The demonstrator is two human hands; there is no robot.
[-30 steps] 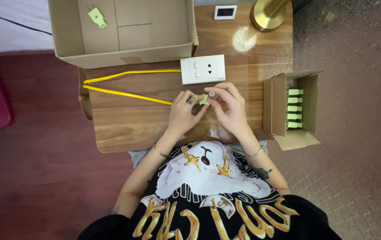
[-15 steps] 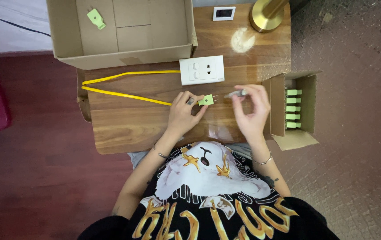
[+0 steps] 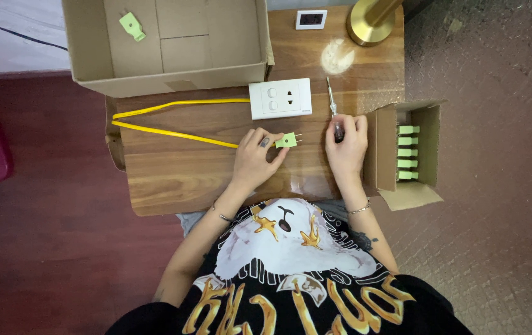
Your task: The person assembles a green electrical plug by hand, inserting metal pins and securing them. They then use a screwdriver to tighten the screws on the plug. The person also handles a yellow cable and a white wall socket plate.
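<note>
My left hand [image 3: 254, 158] rests on the wooden table [image 3: 173, 180] and holds a small green plug [image 3: 286, 140] at the end of a yellow cable [image 3: 173, 118], prongs pointing right. My right hand [image 3: 345, 144] grips the dark handle of a screwdriver [image 3: 333, 110], whose metal shaft lies on the table pointing away from me. A white socket plate [image 3: 280, 98] lies just beyond the plug, with the cable running to its left side.
A large open cardboard box [image 3: 166, 43] with one green plug [image 3: 131, 25] inside stands at the back left. A small open carton [image 3: 405, 152] with several green plugs sits at the right edge. A brass lamp base [image 3: 371, 22] and a small display [image 3: 310, 19] stand at the back.
My hands were together on the plug; the right hand drew away to the right with the screwdriver and has lowered it onto the table. The left hand keeps the plug.
</note>
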